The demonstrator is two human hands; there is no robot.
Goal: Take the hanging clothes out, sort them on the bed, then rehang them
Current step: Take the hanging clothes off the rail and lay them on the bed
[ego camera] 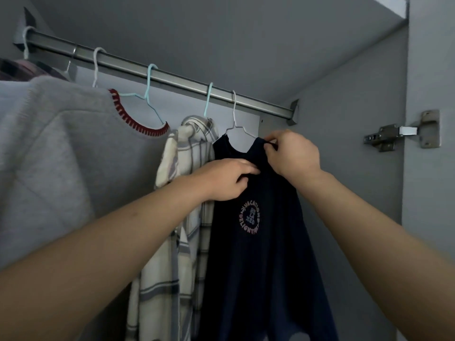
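target: dark top (256, 242), last garment at the right end of the rail (172, 81), on a white hanger (235, 124); I judge it the one being worked on.
direction from hands: top hangs straight down toward 6 o'clock from both my hands; hanger hook sits at 12 o'clock above them.
long axis: top runs vertical, 12 to 6; rail slants from 10 o'clock down to 4 o'clock across the view.
right hand (290, 153): fingers curled, pinching the top's right shoulder at the hanger arm, touching both cloth and wire as far as I can tell.
left hand (229, 179): fingers pinching the cloth just below the neckline, at 8 o'clock from my right hand.
nearer hand: right is closer to the hanger; left is lower on the chest.
key relation: shoulder seam versus hanger arm; I can't tell whether the cloth is going on or coming off.
wardrobe contents: from 9 o'clock rightward, a pinkish check garment (17, 70), grey sweater (61, 148) with red-trimmed collar on a pale blue hanger (147, 94), cream check shirt (182, 217) touching the dark top's left edge.
side wall: door hinge (401, 131) at 3 o'clock, well apart from my hands.
bed: not in view.
risk: I'd guess a tug could drag the neighbouring shirt.
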